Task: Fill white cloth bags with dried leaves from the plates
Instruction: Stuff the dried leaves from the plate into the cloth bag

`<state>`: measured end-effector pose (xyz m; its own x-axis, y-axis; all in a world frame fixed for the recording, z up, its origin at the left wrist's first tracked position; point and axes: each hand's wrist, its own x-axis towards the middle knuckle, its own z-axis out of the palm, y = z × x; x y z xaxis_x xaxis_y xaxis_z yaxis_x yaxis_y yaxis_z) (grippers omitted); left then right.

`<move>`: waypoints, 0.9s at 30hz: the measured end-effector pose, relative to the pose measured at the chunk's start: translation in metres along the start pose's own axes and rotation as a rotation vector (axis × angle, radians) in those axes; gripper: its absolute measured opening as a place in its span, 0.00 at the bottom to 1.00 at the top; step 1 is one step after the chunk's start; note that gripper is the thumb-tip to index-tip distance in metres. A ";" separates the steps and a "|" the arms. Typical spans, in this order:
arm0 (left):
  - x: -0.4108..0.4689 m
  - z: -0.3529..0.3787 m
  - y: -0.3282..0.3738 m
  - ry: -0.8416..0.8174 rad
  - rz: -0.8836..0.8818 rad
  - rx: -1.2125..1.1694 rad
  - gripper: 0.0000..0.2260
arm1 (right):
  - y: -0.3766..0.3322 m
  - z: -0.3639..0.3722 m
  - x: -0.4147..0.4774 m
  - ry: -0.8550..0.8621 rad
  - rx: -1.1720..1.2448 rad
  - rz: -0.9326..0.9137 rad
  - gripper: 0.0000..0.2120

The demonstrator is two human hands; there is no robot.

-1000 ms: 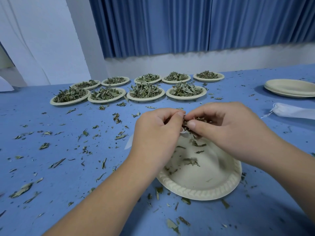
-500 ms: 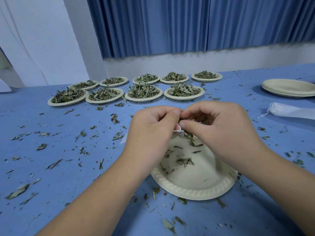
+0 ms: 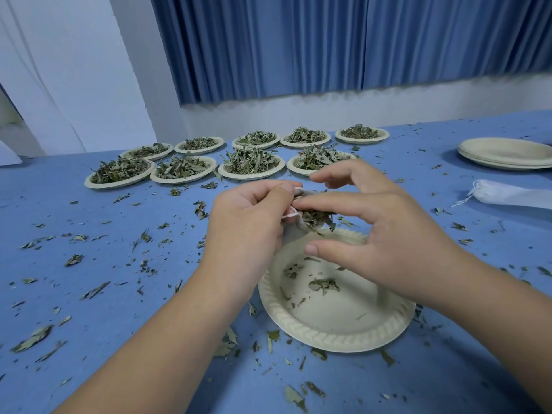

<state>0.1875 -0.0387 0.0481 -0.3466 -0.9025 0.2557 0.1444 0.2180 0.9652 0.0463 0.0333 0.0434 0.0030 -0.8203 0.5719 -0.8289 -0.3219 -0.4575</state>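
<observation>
The step in hand looked like stuffing: the left hand (image 3: pixel 251 225) held the white cloth bag (image 3: pixel 292 234) above the far edge of the near plate (image 3: pixel 334 336), its fingers curled and pinching the bag's mouth together with the thin drawstring loop (image 3: pixel 290 215). The right hand (image 3: pixel 388 234) lay across the opening, forefinger stretched flat over a clump of dried leaves (image 3: pixel 316 219) that bulged from the mouth, thumb straight and held apart below, the other fingers lifted and spread. The near plate was almost bare, only a few crumbs left in its shallow well, so this portion seemed nearly packed. The next move probably called for pressing the loose clump down past the hem without tearing it, then drawing the string closed. The leaves were brittle, curled and grey-green, and many fragments littered the blue table (image 3: pixel 104 330). The bag was soft, limp and loosely woven; the plate was stiff, cream-coloured moulded fibre with a ribbed rim. Across the far side stood the far plates (image 3: pixel 252 176), each heaped with leaves. At far right rested a stack of empty plates (image 3: pixel 507 158), with a second bag (image 3: pixel 513 196) lying flat just nearer.
</observation>
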 end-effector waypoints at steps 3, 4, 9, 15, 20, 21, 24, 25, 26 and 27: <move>-0.001 0.001 0.001 -0.014 -0.003 -0.025 0.08 | 0.002 -0.001 0.000 0.016 0.038 -0.011 0.19; -0.001 0.001 0.002 -0.024 -0.005 -0.041 0.08 | 0.002 -0.001 0.000 0.020 0.038 -0.020 0.18; 0.001 0.000 0.000 -0.031 0.007 -0.006 0.08 | 0.001 0.000 0.000 0.108 0.022 -0.067 0.13; 0.001 0.001 -0.004 -0.034 0.046 0.072 0.10 | 0.001 0.000 -0.001 0.210 -0.030 -0.123 0.14; -0.001 0.004 -0.004 -0.036 0.045 0.085 0.10 | -0.001 0.001 -0.001 0.275 -0.071 -0.102 0.10; -0.002 0.005 -0.003 -0.041 0.037 0.068 0.09 | -0.002 0.002 -0.001 0.282 -0.069 -0.104 0.07; -0.003 0.005 -0.002 -0.087 0.010 0.021 0.08 | -0.004 0.004 0.000 0.295 -0.086 -0.097 0.04; -0.004 0.006 -0.002 -0.109 0.007 0.015 0.08 | -0.004 0.004 0.000 0.294 -0.101 -0.087 0.05; -0.005 0.007 -0.002 -0.127 0.006 0.010 0.08 | -0.004 0.005 0.001 0.287 -0.120 -0.070 0.05; -0.006 0.008 -0.002 -0.136 0.004 0.011 0.09 | -0.004 0.006 0.002 0.270 -0.136 -0.043 0.06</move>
<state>0.1815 -0.0310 0.0451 -0.4690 -0.8429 0.2635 0.1364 0.2257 0.9646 0.0527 0.0301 0.0427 -0.0945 -0.6459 0.7575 -0.8985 -0.2723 -0.3442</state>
